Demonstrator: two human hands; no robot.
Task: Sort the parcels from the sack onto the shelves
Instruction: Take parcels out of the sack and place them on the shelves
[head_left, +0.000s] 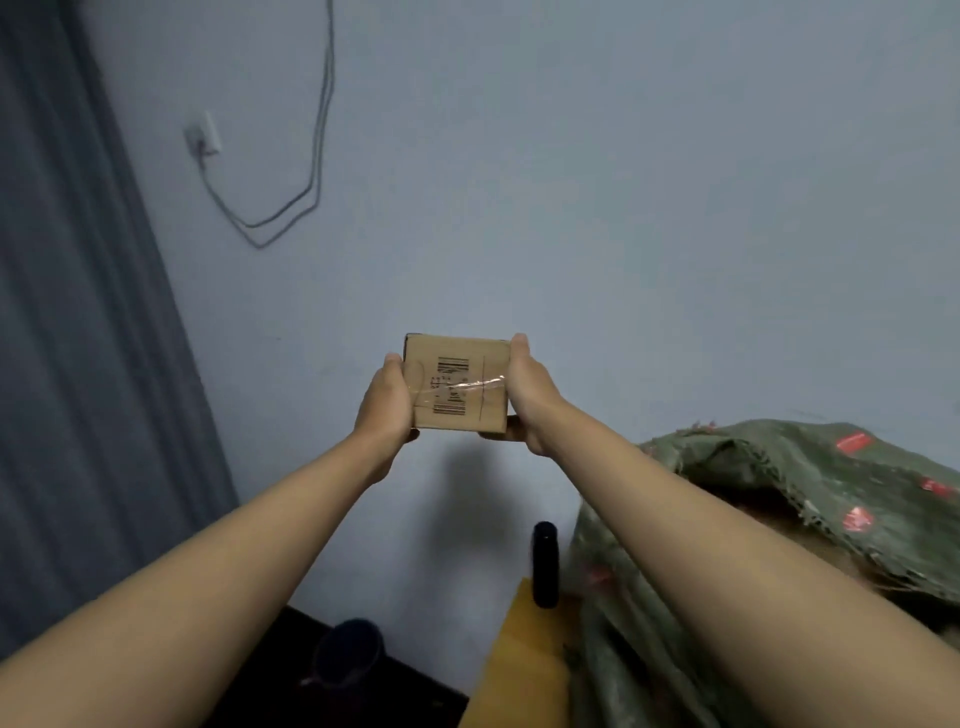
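Observation:
A small brown cardboard parcel (457, 384) with a barcode label and clear tape is held up in front of the pale wall at arm's length. My left hand (387, 402) grips its left side, thumb along the edge. My right hand (527, 397) grips its right side, fingers curled under the bottom. The green woven sack (810, 483) with red markings lies open at the lower right, under my right forearm; brown contents show inside its mouth.
A grey curtain (78, 338) hangs on the left. A wall socket (204, 136) with looping cables is on the wall above. A black cylindrical object (545, 564) stands on a yellow surface (524, 670) beside the sack. A dark cup (350, 654) sits on a black surface below.

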